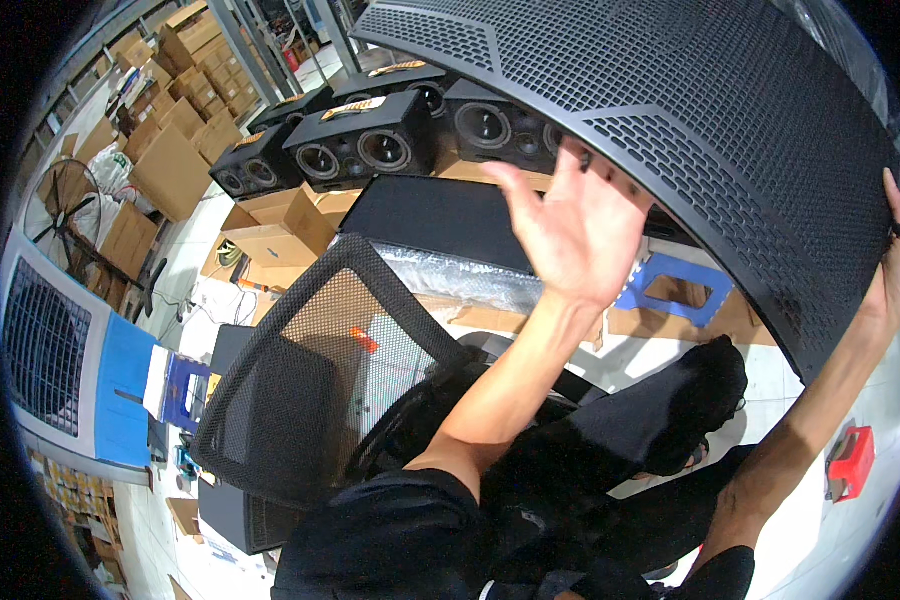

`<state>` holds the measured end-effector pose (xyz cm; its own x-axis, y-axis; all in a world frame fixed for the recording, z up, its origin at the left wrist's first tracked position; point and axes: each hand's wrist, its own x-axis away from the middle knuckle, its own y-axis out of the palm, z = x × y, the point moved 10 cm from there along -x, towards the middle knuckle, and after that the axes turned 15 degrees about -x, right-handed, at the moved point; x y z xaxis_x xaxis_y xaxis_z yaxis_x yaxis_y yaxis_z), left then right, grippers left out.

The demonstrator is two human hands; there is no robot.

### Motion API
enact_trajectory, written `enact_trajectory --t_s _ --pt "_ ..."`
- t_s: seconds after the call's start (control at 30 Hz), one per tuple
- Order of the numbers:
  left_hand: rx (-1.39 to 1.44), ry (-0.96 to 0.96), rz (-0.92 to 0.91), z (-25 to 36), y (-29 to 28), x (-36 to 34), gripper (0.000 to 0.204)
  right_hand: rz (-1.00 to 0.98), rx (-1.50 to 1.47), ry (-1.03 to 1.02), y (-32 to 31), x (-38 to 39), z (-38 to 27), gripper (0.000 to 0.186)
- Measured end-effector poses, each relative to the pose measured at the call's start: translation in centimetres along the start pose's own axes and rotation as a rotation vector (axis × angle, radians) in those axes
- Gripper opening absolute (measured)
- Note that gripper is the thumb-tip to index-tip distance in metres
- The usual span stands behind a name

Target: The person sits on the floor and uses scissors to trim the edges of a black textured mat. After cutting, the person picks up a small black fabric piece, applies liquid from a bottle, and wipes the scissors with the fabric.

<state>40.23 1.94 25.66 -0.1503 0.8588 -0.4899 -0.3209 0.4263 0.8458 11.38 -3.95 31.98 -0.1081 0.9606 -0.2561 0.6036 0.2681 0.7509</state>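
Note:
A large, curved black perforated speaker grille is raised in front of me, tilted, filling the upper right. My left hand supports its lower left edge from beneath, palm facing me. The thumb stands apart while the other fingers pass behind the edge, their tips hidden. At the far right, my right hand grips the grille's side edge, with one finger showing along it and a dark ring on that finger. Beyond the left hand, several black speaker cabinets with round drivers stand in a row.
A mesh-backed chair stands close on the left. Behind it are an open cardboard box and a long black panel. A blue frame lies on cardboard. A red object rests on the right floor. A blue-and-white cooler and standing fan are left.

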Motion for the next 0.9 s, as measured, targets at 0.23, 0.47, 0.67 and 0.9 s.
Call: enact_trajectory --t_s 0.23,0.47,0.67,0.9 --pt "-0.288 -0.018 0.039 0.1 -2.1 -0.4 0.051 0.142 -0.125 0.018 -2.9 -1.7 3.3 0.032" --pt "-0.338 -0.002 0.248 5.2 -9.1 -0.6 0.034 0.255 0.272 -0.229 -1.4 -0.6 3.8 0.033" --pt "-0.315 0.193 0.319 14.2 -15.0 -2.0 0.017 0.248 0.296 -0.38 -7.9 3.0 -2.8 0.037" --pt "-0.298 0.421 0.584 20.9 -27.7 -2.3 0.022 0.378 0.377 -0.359 -14.5 7.1 -6.0 0.04"
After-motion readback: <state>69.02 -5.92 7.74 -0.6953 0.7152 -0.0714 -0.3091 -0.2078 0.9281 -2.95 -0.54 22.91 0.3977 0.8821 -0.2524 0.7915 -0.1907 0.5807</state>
